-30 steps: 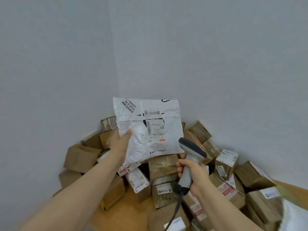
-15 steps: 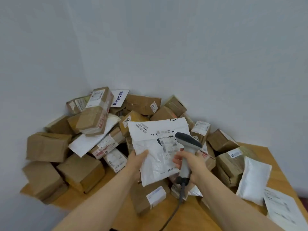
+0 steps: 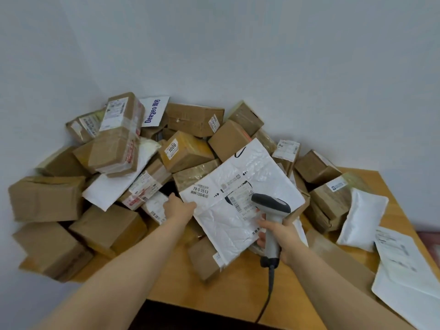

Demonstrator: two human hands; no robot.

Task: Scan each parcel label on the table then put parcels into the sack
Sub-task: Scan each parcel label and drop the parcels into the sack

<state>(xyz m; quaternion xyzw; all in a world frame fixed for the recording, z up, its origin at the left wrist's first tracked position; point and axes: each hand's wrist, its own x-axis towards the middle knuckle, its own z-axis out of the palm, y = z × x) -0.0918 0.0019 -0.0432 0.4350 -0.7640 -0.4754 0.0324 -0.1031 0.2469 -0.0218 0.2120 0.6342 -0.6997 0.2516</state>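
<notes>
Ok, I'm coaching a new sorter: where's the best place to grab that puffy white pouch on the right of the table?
Pinch the puffy white pouch at its near lower edge, coming from the person's side: it looks soft, and its far end rests against the brown boxes, so that edge seems freest.

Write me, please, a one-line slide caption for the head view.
Left hand holds a white mailer over piled parcels while the right hand aims a corded scanner at its label.

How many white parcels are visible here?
5: held mailer in the left hand; pile mailer at left; Deeyeo parcel at the back; padded bag and flat mailer on the table at right. Others may be hidden.
</notes>
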